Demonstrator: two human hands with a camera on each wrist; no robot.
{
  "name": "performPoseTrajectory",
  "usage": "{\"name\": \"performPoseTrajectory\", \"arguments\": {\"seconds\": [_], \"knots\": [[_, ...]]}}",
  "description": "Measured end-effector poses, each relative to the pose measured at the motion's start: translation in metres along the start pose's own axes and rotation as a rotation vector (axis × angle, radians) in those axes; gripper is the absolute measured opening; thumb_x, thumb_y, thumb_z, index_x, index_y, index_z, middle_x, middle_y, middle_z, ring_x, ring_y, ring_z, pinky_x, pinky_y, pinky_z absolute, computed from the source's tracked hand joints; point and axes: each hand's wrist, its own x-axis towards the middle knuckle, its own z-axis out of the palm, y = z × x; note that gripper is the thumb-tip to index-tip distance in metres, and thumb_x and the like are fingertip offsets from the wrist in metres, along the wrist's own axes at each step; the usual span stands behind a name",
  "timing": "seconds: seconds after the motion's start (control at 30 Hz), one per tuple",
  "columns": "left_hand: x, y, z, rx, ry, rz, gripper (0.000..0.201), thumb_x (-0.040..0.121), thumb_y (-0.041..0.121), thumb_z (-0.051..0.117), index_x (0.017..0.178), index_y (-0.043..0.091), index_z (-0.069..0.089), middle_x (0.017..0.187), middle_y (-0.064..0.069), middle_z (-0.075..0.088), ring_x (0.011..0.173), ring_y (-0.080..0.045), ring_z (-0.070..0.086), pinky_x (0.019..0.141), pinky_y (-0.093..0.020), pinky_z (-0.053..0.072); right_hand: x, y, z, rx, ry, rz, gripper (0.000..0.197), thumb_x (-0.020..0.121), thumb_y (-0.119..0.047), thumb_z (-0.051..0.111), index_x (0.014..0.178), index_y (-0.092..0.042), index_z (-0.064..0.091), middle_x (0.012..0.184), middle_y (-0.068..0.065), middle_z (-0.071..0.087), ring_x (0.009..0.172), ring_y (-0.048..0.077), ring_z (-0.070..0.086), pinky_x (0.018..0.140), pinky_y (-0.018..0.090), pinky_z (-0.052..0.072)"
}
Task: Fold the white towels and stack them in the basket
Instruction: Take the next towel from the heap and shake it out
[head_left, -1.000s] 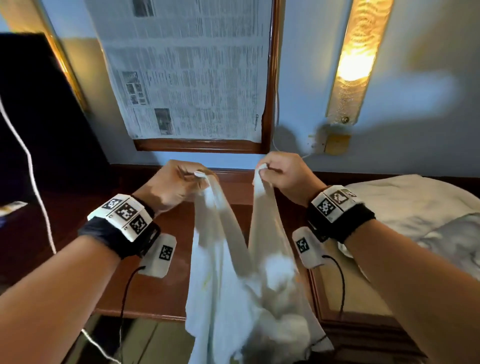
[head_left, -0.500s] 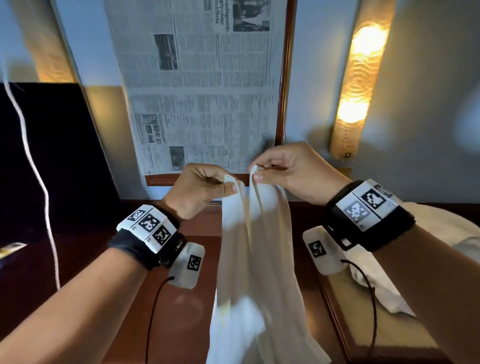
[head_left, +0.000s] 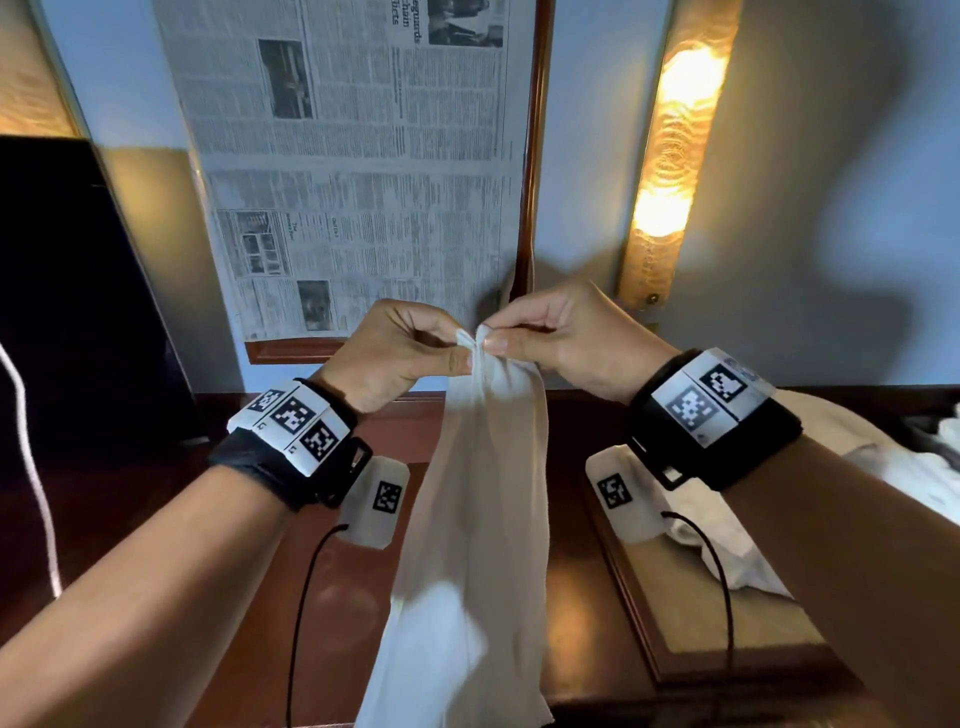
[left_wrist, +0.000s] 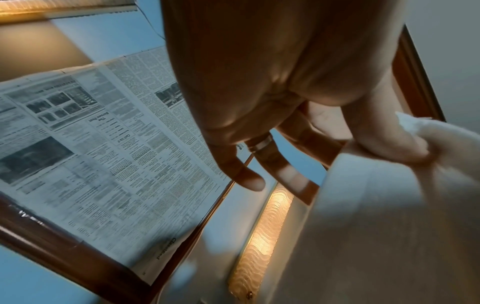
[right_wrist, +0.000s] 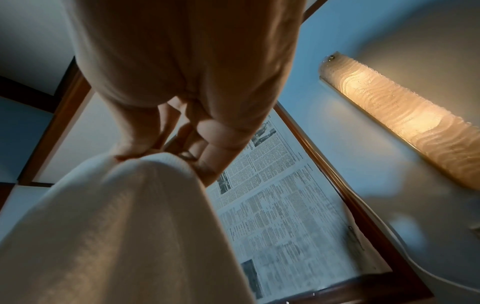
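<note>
A white towel (head_left: 483, 509) hangs lengthwise in front of me, over the wooden table (head_left: 208, 613). My left hand (head_left: 400, 353) pinches one top corner between thumb and forefinger. My right hand (head_left: 550, 338) pinches the other top corner, and the two corners touch. In the left wrist view the thumb (left_wrist: 387, 131) presses the towel (left_wrist: 389, 216). In the right wrist view the towel (right_wrist: 116, 226) drapes down from my pinching fingers (right_wrist: 207, 148). More white towels (head_left: 883, 467) lie heaped at the right. No basket is in view.
A wooden tray (head_left: 701, 623) sits on the table at right, partly under the heaped towels. A frame covered in newspaper (head_left: 363, 171) hangs on the wall ahead, with a lit wall lamp (head_left: 670, 156) to its right. A dark screen (head_left: 67, 291) stands at left.
Both hands have risen and come together, so the two top corners now meet. The towel hangs straighter and narrower than one second ago.
</note>
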Motion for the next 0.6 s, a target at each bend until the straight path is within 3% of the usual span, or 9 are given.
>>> {"name": "performPoseTrajectory", "arguments": {"seconds": [0.1,0.17,0.23,0.3,0.4,0.5,0.53,0.6], "knots": [[-0.002,-0.002,0.003,0.018,0.029,0.014,0.02,0.065,0.006,0.079,0.082,0.006,0.069,0.073,0.011,0.072,0.071,-0.002,0.066,0.073,-0.015,0.051,-0.008,0.003,0.008,0.04,-0.062,-0.001,0.017,0.095,-0.015,0.063,0.109,-0.012,0.072,0.094,-0.004,0.073,0.09,0.005,0.065,0.086,0.027,0.051],[-0.003,-0.006,0.004,0.031,0.042,0.006,0.028,0.062,0.007,0.086,0.08,0.01,0.065,0.071,0.012,0.068,0.069,-0.006,0.061,0.07,-0.017,0.05,-0.014,0.006,0.017,0.204,-0.131,0.047,0.021,0.099,-0.012,0.054,0.114,-0.002,0.066,0.093,-0.004,0.068,0.093,0.011,0.061,0.093,0.032,0.047],[-0.005,-0.012,0.004,0.039,0.055,-0.025,0.038,0.056,0.011,0.095,0.078,0.017,0.065,0.071,0.012,0.065,0.068,-0.01,0.056,0.068,-0.02,0.048,-0.019,0.009,0.025,0.369,-0.153,0.12,0.021,0.1,-0.012,0.053,0.11,0.005,0.06,0.089,0.008,0.057,0.09,0.022,0.051,0.089,0.039,0.041],[-0.009,-0.018,0.006,0.022,0.073,-0.069,0.038,0.052,0.021,0.091,0.079,0.014,0.063,0.071,0.011,0.064,0.066,-0.01,0.054,0.066,-0.02,0.047,-0.021,0.015,0.029,0.437,-0.147,0.168,0.019,0.093,-0.019,0.058,0.1,0.0,0.058,0.089,0.013,0.05,0.088,0.026,0.045,0.083,0.043,0.037],[-0.023,-0.027,0.012,0.028,0.089,-0.185,0.041,0.055,0.029,0.09,0.081,0.009,0.066,0.072,0.006,0.065,0.065,-0.012,0.054,0.063,-0.018,0.048,-0.024,0.032,0.032,0.33,-0.108,0.164,0.016,0.088,-0.026,0.063,0.082,-0.012,0.057,0.077,0.003,0.05,0.075,0.019,0.048,0.073,0.034,0.04],[-0.044,-0.036,0.026,-0.153,0.06,-0.351,0.03,0.073,0.017,0.086,0.088,-0.001,0.067,0.069,-0.007,0.062,0.057,-0.012,0.057,0.06,-0.021,0.049,-0.031,0.047,0.035,0.097,-0.028,0.102,0.021,0.094,-0.021,0.065,0.081,-0.008,0.055,0.07,-0.005,0.051,0.054,0.001,0.049,0.054,0.016,0.039],[-0.05,-0.037,0.033,-0.255,0.07,-0.426,0.025,0.077,0.012,0.08,0.093,-0.003,0.067,0.075,-0.013,0.062,0.061,-0.015,0.059,0.062,-0.024,0.05,-0.033,0.051,0.036,0.016,-0.009,0.078,0.02,0.096,-0.018,0.063,0.082,-0.007,0.055,0.071,-0.005,0.051,0.054,0.002,0.049,0.053,0.015,0.038],[-0.058,-0.043,0.046,-0.394,0.107,-0.529,0.041,0.072,0.012,0.07,0.107,-0.009,0.065,0.093,-0.021,0.063,0.08,-0.03,0.06,0.072,-0.033,0.05,-0.036,0.057,0.037,-0.089,0.029,0.034,0.022,0.096,-0.018,0.063,0.08,-0.006,0.055,0.073,-0.005,0.049,0.06,0.002,0.045,0.057,0.017,0.038]]}}
